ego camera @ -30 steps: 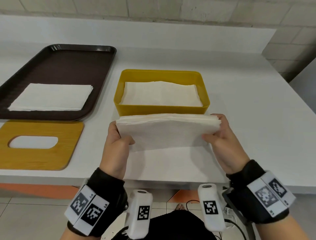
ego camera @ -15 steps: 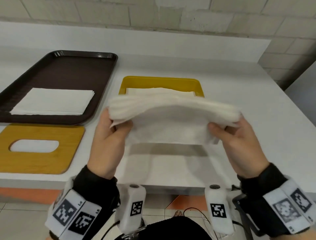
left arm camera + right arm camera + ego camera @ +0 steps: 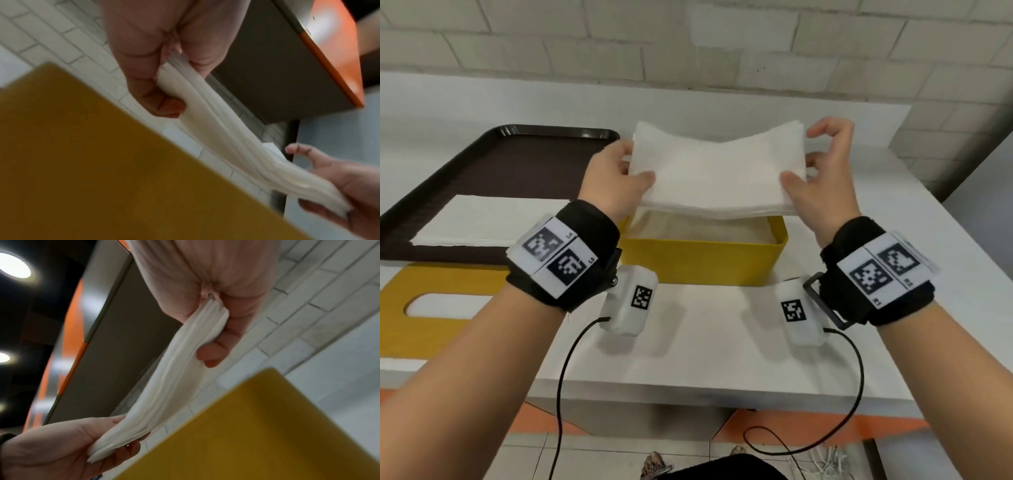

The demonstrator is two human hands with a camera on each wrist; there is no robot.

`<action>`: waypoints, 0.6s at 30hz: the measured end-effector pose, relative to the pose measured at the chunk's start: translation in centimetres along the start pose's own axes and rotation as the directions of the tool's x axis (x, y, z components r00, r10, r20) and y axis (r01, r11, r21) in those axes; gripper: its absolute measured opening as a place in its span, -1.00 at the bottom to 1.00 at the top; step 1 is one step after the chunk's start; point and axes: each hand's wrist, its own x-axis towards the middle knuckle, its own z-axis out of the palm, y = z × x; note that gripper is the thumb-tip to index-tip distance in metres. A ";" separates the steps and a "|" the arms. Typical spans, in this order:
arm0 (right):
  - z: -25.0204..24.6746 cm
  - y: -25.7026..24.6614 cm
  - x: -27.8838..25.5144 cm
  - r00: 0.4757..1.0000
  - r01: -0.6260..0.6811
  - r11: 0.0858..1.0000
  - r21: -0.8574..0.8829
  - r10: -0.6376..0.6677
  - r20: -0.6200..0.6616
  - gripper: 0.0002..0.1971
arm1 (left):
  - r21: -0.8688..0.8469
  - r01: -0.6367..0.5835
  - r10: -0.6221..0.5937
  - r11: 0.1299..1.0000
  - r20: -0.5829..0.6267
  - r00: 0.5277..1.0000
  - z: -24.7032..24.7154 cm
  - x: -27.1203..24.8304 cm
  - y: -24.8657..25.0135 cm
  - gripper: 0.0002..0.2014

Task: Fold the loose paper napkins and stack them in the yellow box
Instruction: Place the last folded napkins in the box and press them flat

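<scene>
A folded stack of white paper napkins (image 3: 717,171) hangs in the air just above the yellow box (image 3: 705,262), sagging a little in the middle. My left hand (image 3: 616,178) pinches its left end between thumb and fingers, and my right hand (image 3: 822,174) pinches its right end. The wrist views show the same stack (image 3: 222,133) (image 3: 170,369) edge-on, gripped at both ends beside the yellow box wall (image 3: 102,162) (image 3: 267,426). More napkins (image 3: 705,229) lie inside the box under the held stack.
A dark brown tray (image 3: 493,178) at the left holds another flat pile of white napkins (image 3: 493,222). A yellow-brown lid (image 3: 431,308) with an oval slot lies near the table's front left. A brick wall runs behind the white table (image 3: 722,349).
Both hands have carried the napkin stack up from the table's front and forward, over the yellow box. The head view has dipped and moved closer.
</scene>
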 end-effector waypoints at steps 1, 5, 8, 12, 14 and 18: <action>0.2 0.4 0.1 0.999 -0.036 0.999 -0.038 0.037 0.030 -0.55 | 0.034 0.015 -0.015 0.999 -0.001 1.000 0.0 0.2 -0.3 -0.62; 1.1 1.5 0.4 0.966 -0.053 0.911 -0.408 0.151 0.212 -0.71 | 0.429 -0.032 -0.002 0.903 0.078 0.997 0.7 0.0 -1.0 -0.55; 1.7 1.2 0.6 0.927 0.063 0.764 -0.643 0.194 0.321 -0.75 | 0.663 -0.077 -0.065 0.745 0.186 0.980 1.6 0.1 -1.4 -0.70; 2.3 0.4 0.4 0.816 0.216 0.574 -0.789 0.338 0.469 -0.67 | 0.787 -0.065 -0.193 0.614 0.229 0.954 1.8 0.7 -1.5 -0.82; 2.6 0.3 0.3 0.766 0.258 0.534 -0.805 0.394 0.507 -0.66 | 0.824 -0.076 -0.208 0.561 0.230 0.951 1.8 0.8 -1.4 -0.73; 2.9 -0.2 0.2 0.765 0.407 0.386 -0.828 0.351 0.540 -0.66 | 0.891 -0.307 0.015 0.333 0.321 0.947 2.3 0.3 -0.3 -0.55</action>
